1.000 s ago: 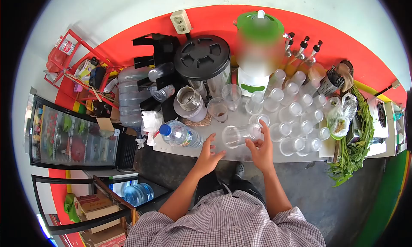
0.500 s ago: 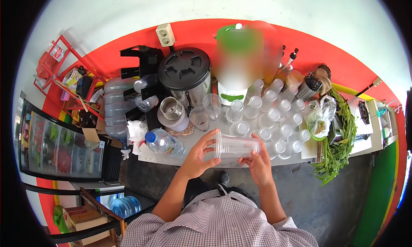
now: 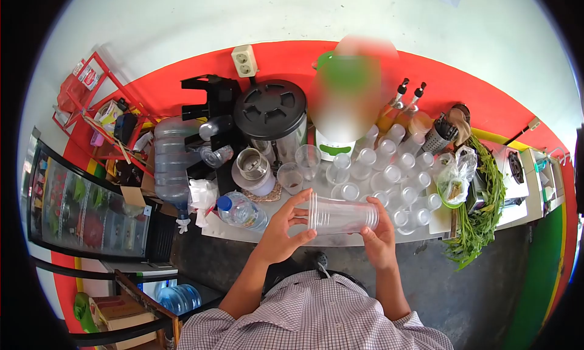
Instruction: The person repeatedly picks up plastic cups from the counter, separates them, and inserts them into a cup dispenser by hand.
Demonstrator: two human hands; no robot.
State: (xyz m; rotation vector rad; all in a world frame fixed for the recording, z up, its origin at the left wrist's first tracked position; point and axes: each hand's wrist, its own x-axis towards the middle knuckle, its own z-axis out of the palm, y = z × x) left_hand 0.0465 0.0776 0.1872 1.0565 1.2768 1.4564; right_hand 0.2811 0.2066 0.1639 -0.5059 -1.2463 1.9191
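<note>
A short stack of clear plastic cups (image 3: 342, 215) lies sideways between my two hands, above the table's front edge. My left hand (image 3: 283, 227) grips the ringed rim end, with thumb below and fingers above. At the base end, my right hand (image 3: 380, 235) has its fingers behind and its thumb at the lower front. Several upside-down clear cups (image 3: 385, 178) stand close together on the table just beyond the stack. Two upright clear cups (image 3: 291, 178) stand beyond my left hand; the nearer one has something dark at its bottom.
A blue-capped water bottle (image 3: 242, 211) lies tilted left of my left hand. Behind it are a metal cup on a pale container (image 3: 254, 169) and a black-lidded drum (image 3: 271, 111). A partly blurred green-and-white machine (image 3: 334, 149) stands at the back. Leafy greens (image 3: 480, 213) hang over the right edge.
My hands and the cup stack have shifted slightly right and down in view. My right hand has closed more around the base end. The whole view has tilted up a little.
</note>
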